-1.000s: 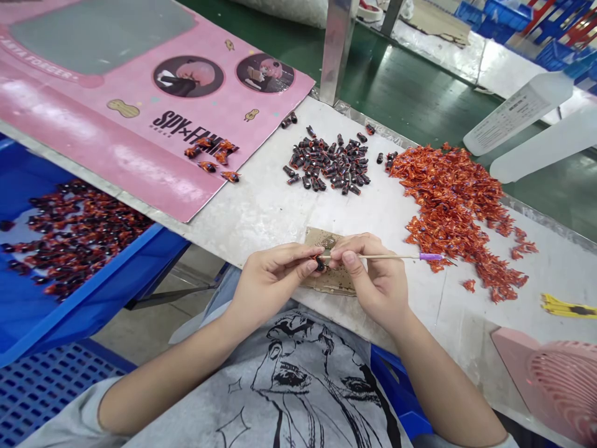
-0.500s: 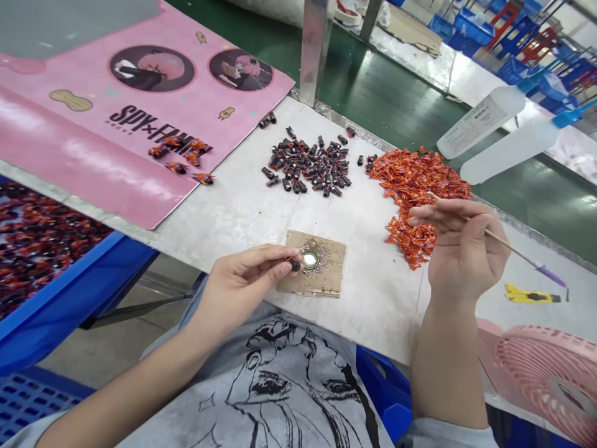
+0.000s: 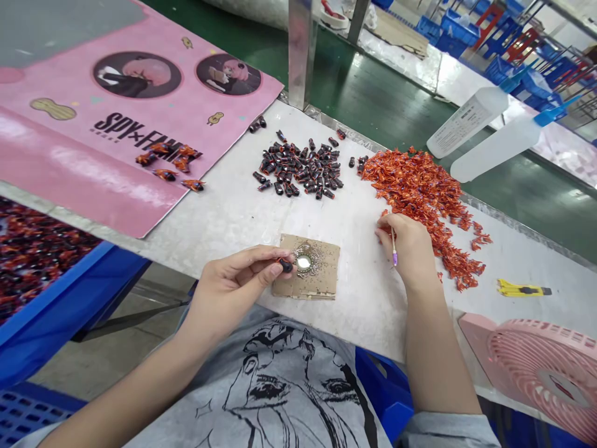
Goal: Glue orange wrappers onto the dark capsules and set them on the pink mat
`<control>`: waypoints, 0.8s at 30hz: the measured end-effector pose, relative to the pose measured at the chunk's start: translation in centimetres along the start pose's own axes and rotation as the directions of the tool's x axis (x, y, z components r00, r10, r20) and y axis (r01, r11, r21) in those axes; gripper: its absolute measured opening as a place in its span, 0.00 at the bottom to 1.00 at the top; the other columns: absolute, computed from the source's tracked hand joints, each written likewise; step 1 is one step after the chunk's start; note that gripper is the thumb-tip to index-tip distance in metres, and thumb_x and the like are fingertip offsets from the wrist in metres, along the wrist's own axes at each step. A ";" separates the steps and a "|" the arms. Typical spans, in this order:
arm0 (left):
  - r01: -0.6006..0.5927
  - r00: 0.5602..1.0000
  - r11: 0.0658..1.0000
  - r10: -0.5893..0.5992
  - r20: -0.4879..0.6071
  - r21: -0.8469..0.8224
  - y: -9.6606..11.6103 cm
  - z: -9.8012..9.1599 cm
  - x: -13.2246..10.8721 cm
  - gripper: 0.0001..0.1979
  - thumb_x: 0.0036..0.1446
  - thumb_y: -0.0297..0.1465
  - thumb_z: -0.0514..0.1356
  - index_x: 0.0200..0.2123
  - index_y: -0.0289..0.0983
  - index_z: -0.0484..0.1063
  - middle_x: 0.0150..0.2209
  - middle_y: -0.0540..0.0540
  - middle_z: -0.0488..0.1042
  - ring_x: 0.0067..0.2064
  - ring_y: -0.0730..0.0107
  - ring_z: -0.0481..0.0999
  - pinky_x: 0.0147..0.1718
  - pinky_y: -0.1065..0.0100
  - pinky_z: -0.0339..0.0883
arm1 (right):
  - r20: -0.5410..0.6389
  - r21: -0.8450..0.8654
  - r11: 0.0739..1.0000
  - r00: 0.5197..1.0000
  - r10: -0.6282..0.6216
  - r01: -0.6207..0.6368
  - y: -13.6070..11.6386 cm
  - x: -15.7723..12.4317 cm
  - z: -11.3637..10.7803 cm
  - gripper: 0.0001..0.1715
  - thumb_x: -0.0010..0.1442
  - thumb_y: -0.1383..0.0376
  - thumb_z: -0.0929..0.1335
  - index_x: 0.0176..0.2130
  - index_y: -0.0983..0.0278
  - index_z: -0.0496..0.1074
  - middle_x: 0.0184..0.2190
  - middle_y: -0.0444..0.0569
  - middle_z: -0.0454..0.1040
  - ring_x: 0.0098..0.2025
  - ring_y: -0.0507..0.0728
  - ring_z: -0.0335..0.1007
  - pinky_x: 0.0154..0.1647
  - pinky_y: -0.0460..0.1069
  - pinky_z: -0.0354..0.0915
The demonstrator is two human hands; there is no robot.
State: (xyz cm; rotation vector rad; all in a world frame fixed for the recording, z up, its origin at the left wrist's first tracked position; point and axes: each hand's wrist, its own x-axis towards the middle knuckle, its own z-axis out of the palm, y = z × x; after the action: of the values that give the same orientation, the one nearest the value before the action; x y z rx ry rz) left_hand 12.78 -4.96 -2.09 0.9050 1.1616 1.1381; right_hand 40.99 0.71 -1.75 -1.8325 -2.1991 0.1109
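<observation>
In the head view, your left hand [image 3: 228, 287] pinches a small dark piece [image 3: 285, 266] between thumb and fingers, at the edge of the cardboard square [image 3: 305, 283] on the table [image 3: 359, 311]. Your right hand [image 3: 407, 247] closes on a thin stick [image 3: 394, 252] with a purple end, beside the orange scraps [image 3: 420, 186]. Keep that pinch firm and steady.

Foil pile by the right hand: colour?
The foil pile is shiny orange-red; it shows best in the head view.
</observation>
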 end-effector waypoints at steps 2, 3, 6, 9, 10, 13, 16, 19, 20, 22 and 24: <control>0.010 1.000 1.000 -0.009 0.017 -0.009 0.0 0.0 0.0 0.09 0.46 0.36 0.74 0.32 0.40 0.83 0.33 0.47 0.85 0.32 0.67 0.84 0.36 0.70 0.81 | -0.027 0.040 0.999 1.000 0.008 -0.007 0.3 0.1 0.3 0.08 0.56 0.72 0.66 0.32 0.63 0.75 0.31 0.53 0.80 0.32 0.60 0.74 0.35 0.53 0.65; 0.015 0.999 1.000 -0.015 0.029 -0.015 0.0 0.0 0.0 0.10 0.46 0.36 0.74 0.32 0.40 0.83 0.33 0.47 0.85 0.32 0.67 0.84 0.36 0.68 0.81 | -0.052 0.063 0.998 0.999 0.013 -0.010 0.3 0.2 0.3 0.09 0.56 0.72 0.66 0.32 0.63 0.75 0.31 0.53 0.80 0.31 0.60 0.74 0.35 0.53 0.66; 0.015 0.999 0.998 -0.012 0.051 -0.054 0.2 0.1 -0.2 0.10 0.46 0.37 0.74 0.32 0.39 0.83 0.32 0.46 0.85 0.32 0.65 0.83 0.36 0.65 0.82 | -0.160 0.198 0.980 0.986 0.034 -0.002 -0.4 0.1 -0.1 0.09 0.56 0.71 0.66 0.31 0.61 0.76 0.30 0.50 0.80 0.32 0.60 0.75 0.36 0.54 0.68; -0.011 0.998 0.995 0.018 0.068 -0.103 0.5 0.3 -0.4 0.10 0.47 0.37 0.74 0.31 0.39 0.83 0.31 0.47 0.84 0.34 0.64 0.84 0.37 0.64 0.82 | -0.188 0.486 0.874 0.977 0.099 0.005 -3.1 -0.4 -1.1 0.05 0.56 0.69 0.70 0.33 0.59 0.77 0.32 0.48 0.80 0.35 0.58 0.77 0.40 0.54 0.71; -0.020 0.997 0.993 0.029 0.074 -0.114 0.6 0.4 -0.5 0.09 0.47 0.36 0.74 0.31 0.39 0.83 0.30 0.46 0.84 0.34 0.64 0.84 0.38 0.65 0.82 | -0.152 0.610 0.792 0.982 0.112 0.004 -4.3 -0.7 -1.4 0.04 0.56 0.68 0.72 0.33 0.59 0.78 0.32 0.47 0.80 0.36 0.57 0.77 0.41 0.53 0.71; -0.041 0.995 0.988 0.055 0.088 -0.152 0.9 0.5 -0.6 0.08 0.49 0.35 0.73 0.32 0.40 0.83 0.31 0.46 0.85 0.35 0.66 0.84 0.39 0.67 0.81 | 0.029 0.916 0.397 0.998 0.050 -0.046 -7.8 -1.6 -1.8 0.04 0.52 0.66 0.76 0.31 0.59 0.79 0.30 0.45 0.80 0.33 0.55 0.77 0.33 0.49 0.72; -0.019 0.994 0.979 0.041 0.103 -0.203 1.2 0.5 -0.6 0.08 0.48 0.35 0.74 0.32 0.40 0.83 0.31 0.47 0.85 0.35 0.66 0.84 0.39 0.67 0.81 | 0.134 0.977 0.165 0.991 0.022 -0.136 -10.0 -2.3 -1.6 0.07 0.49 0.63 0.79 0.29 0.58 0.79 0.29 0.45 0.79 0.31 0.53 0.76 0.30 0.46 0.72; 0.023 0.993 0.975 0.004 0.122 -0.223 1.5 0.6 -0.7 0.09 0.46 0.37 0.74 0.31 0.40 0.83 0.31 0.46 0.85 0.34 0.62 0.84 0.38 0.64 0.81 | 0.202 0.972 0.122 0.979 0.022 -0.203 -10.6 -2.4 -1.2 0.11 0.47 0.59 0.80 0.29 0.59 0.79 0.29 0.45 0.79 0.30 0.52 0.76 0.30 0.46 0.73; 0.034 0.992 0.974 -0.006 0.125 -0.223 1.5 0.6 -0.7 0.10 0.45 0.37 0.75 0.31 0.40 0.83 0.32 0.45 0.85 0.35 0.61 0.84 0.38 0.63 0.81 | 0.221 0.968 0.121 0.975 0.016 -0.222 -10.6 -2.4 -1.0 0.12 0.47 0.58 0.80 0.29 0.59 0.79 0.29 0.45 0.78 0.30 0.52 0.75 0.30 0.46 0.74; 0.053 0.991 0.974 -0.025 0.129 -0.222 1.5 0.7 -0.6 0.10 0.45 0.37 0.75 0.30 0.40 0.83 0.33 0.45 0.85 0.35 0.61 0.84 0.39 0.62 0.81 | 0.245 0.962 0.121 0.969 0.013 -0.245 -10.6 -2.3 -0.7 0.12 0.47 0.58 0.80 0.28 0.59 0.79 0.28 0.45 0.78 0.29 0.52 0.75 0.29 0.46 0.74; 0.061 0.991 0.972 -0.032 0.129 -0.226 1.5 0.8 -0.4 0.10 0.45 0.37 0.75 0.30 0.40 0.83 0.33 0.45 0.85 0.36 0.61 0.84 0.39 0.62 0.81 | 0.248 0.960 0.123 0.968 0.029 -0.250 -10.7 -2.4 -0.3 0.12 0.47 0.57 0.80 0.29 0.59 0.79 0.28 0.45 0.79 0.29 0.52 0.76 0.30 0.46 0.75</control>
State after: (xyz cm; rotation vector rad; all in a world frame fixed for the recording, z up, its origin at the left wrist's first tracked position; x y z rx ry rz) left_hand 13.30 -5.03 -0.39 0.7549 0.9236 1.1348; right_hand 31.25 -3.71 0.63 -1.1103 -1.2198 1.4669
